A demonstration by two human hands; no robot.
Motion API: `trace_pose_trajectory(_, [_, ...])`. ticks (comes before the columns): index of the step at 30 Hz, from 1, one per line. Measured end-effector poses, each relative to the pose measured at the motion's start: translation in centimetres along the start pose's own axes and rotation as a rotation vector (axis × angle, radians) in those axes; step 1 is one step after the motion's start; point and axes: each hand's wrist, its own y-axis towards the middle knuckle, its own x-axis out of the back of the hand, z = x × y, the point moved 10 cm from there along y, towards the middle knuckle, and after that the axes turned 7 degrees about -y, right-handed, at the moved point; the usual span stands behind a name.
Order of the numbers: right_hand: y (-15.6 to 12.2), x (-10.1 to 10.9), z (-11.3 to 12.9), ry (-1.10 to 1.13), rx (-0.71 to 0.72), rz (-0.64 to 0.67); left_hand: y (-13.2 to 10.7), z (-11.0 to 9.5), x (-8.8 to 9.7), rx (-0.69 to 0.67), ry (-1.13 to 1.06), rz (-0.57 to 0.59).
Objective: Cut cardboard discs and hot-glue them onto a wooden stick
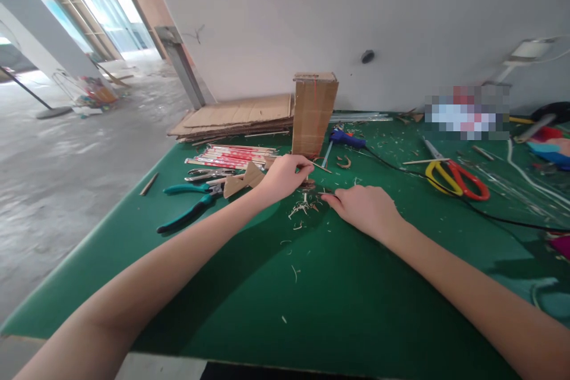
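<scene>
My left hand (288, 175) is closed in a pinch over the middle of the green table, in front of an upright cardboard piece (314, 116). A thin wooden stick (323, 168) shows just beyond its fingertips; I cannot tell whether they grip it. To the right, my right hand (367, 206) is closed, thumb pointing left. Something small and dark pokes out by that thumb, too small to name. Pale wood shavings (303, 206) lie scattered between and below both hands. Beside my left wrist is a bow-shaped cardboard cutout (243, 181).
Left of my hands lie teal-handled pliers (191, 205) and red-and-white wrapped sticks (236, 156). Cardboard sheets (240, 113) are stacked behind. A blue glue gun (347, 139) trails a black cord (401, 169) rightward past red-and-yellow scissors (458, 178). A wall (267, 29) closes off the back.
</scene>
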Motion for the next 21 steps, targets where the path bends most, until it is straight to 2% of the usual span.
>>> trace_pose_trajectory(4, [-0.2, -0.4, 0.1, 0.007, 0.012, 0.031, -0.4, -0.9, -0.1, -0.021, -0.010, 0.011])
trace_pose_trajectory(8, [-0.6, -0.3, 0.4, -0.038, 0.025, 0.006, -0.5, -1.6, -0.2, -0.057, 0.001, 0.017])
trace_pose_trajectory(16, [-0.6, 0.7, -0.4, -0.060, -0.028, -0.070, -0.2, -0.2, 0.0, -0.004, -0.006, 0.021])
trace_pose_trajectory(21, [-0.3, -0.1, -0.2, -0.046, -0.014, -0.002, -0.3, -0.4, 0.0, -0.013, -0.008, 0.011])
